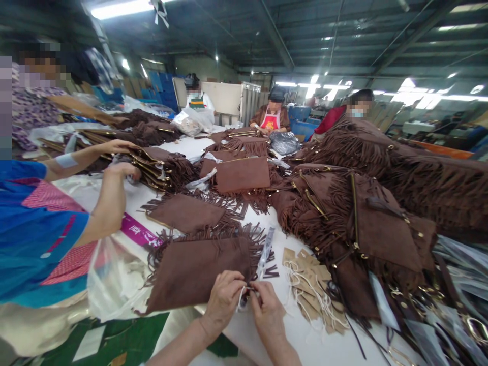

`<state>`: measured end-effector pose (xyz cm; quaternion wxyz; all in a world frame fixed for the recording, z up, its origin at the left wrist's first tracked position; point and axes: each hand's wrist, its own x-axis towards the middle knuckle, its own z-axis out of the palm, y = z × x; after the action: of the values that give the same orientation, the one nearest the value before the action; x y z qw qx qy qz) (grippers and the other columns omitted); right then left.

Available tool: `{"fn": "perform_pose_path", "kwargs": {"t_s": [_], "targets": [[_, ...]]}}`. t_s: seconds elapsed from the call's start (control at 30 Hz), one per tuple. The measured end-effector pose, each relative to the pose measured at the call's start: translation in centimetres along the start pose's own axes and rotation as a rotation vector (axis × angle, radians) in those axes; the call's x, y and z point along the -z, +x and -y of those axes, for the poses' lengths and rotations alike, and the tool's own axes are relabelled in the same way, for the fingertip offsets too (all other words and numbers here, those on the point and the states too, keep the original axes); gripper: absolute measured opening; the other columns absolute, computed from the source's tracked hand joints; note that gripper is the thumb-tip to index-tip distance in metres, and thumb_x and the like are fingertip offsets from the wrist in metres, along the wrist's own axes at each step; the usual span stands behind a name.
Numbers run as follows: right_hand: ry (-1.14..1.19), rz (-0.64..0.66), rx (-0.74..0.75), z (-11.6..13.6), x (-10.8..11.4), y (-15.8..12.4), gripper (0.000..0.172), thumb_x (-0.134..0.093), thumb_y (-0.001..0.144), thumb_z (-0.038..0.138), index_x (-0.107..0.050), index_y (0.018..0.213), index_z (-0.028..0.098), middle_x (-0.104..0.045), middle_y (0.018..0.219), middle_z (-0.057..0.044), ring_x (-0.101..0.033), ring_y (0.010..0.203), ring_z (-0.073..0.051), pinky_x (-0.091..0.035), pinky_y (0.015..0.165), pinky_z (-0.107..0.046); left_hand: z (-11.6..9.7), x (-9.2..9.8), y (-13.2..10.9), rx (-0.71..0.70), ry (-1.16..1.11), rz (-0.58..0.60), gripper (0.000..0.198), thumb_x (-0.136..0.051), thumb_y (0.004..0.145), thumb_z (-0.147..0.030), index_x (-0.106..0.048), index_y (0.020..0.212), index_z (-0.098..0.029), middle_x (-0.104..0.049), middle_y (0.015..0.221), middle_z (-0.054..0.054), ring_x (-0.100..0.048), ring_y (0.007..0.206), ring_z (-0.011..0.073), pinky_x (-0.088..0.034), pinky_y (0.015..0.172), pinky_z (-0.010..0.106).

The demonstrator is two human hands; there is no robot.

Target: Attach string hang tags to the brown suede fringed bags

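Observation:
A brown fringed bag [206,264] lies flat at the near edge of the table, its fringe spread to the left and right. At its near right corner my left hand [224,297] is closed, fingertips pinching the corner beside a small white piece. Close against it, my right hand [267,307] is also closed, thumb and fingers pinched on a small dark bit at that corner, mostly hidden by the fingers. A clear plastic-wrapped strip [266,251] lies just beyond the hands. Right of them are several brown card tags [308,284] with white strings.
Another fringed bag [186,212] lies beyond. A large heap of fringed bags [343,218] fills the right, with plastic-wrapped straps [438,325] nearer. At left, a co-worker in a blue top [46,234] handles stacked bags [160,168]. More people sit around the white table [297,333].

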<state>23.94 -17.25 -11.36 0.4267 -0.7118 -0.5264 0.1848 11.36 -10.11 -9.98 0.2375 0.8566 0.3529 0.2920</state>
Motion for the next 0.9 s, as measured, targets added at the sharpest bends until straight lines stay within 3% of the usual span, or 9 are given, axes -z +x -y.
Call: {"fn": "perform_pose_path", "kwargs": {"t_s": [0.17, 0.43, 0.53, 0.67, 0.8, 0.9], "targets": [[-0.019, 0.017, 0.021, 0.1, 0.2, 0.6, 0.017, -0.045, 0.078, 0.021, -0.060, 0.072, 0.020, -0.057, 0.071, -0.002, -0.056, 0.066, -0.015, -0.045, 0.061, -0.025, 0.1, -0.1, 0.0, 0.005, -0.036, -0.001, 0.017, -0.047, 0.081, -0.019, -0.064, 0.079, -0.019, -0.063, 0.084, 0.005, -0.054, 0.080, 0.0172, -0.041, 0.070, 0.031], [-0.046, 0.007, -0.053, 0.1, 0.8, 0.5, 0.017, -0.039, 0.080, 0.023, -0.054, 0.073, 0.019, -0.056, 0.072, -0.003, -0.056, 0.063, -0.014, -0.045, 0.059, -0.025, -0.9, 0.4, 0.6, 0.105, -0.206, 0.068, 0.016, -0.047, 0.078, -0.020, -0.060, 0.068, -0.019, -0.063, 0.077, 0.004, -0.051, 0.076, 0.0177, -0.037, 0.071, 0.032], [-0.085, -0.002, -0.102, -0.1, 1.4, 0.3, 0.017, -0.039, 0.079, 0.025, -0.054, 0.080, 0.019, -0.059, 0.082, -0.007, -0.057, 0.074, -0.018, -0.044, 0.069, -0.030, -1.6, 0.6, 1.2, 0.309, -0.549, 0.121, 0.011, -0.054, 0.066, -0.019, -0.056, 0.055, -0.018, -0.059, 0.072, 0.003, -0.049, 0.074, 0.0165, -0.037, 0.071, 0.029], [-0.172, -0.015, -0.202, -0.6, 2.5, -0.1, 0.027, -0.051, 0.068, 0.022, -0.057, 0.095, 0.019, -0.059, 0.102, -0.013, -0.050, 0.096, -0.030, -0.033, 0.080, -0.042, -1.8, 0.5, 1.8, 0.619, -0.856, 0.235, 0.012, -0.056, 0.059, -0.026, -0.054, 0.055, -0.015, -0.049, 0.051, -0.001, -0.039, 0.047, 0.0093, -0.030, 0.047, 0.023], [-0.151, 0.024, -0.311, -0.7, 3.0, 0.0, 0.024, -0.055, 0.061, 0.018, -0.059, 0.084, 0.023, -0.062, 0.080, -0.007, -0.053, 0.080, -0.027, -0.030, 0.070, -0.035, -1.6, 0.5, 2.1, 0.715, -0.984, 0.285, 0.016, -0.048, 0.060, -0.031, -0.048, 0.063, -0.015, -0.053, 0.057, 0.001, -0.034, 0.040, 0.0064, -0.020, 0.038, 0.020], [-0.034, 0.077, -0.418, -0.7, 3.3, 0.6, 0.011, -0.055, 0.056, 0.017, -0.055, 0.064, 0.024, -0.052, 0.055, 0.001, -0.049, 0.060, -0.020, -0.026, 0.059, -0.029, -1.4, 0.9, 2.1, 0.725, -1.010, 0.310, 0.018, -0.048, 0.060, -0.033, -0.045, 0.066, -0.017, -0.049, 0.056, -0.002, -0.032, 0.038, 0.0054, -0.019, 0.037, 0.020]]}}
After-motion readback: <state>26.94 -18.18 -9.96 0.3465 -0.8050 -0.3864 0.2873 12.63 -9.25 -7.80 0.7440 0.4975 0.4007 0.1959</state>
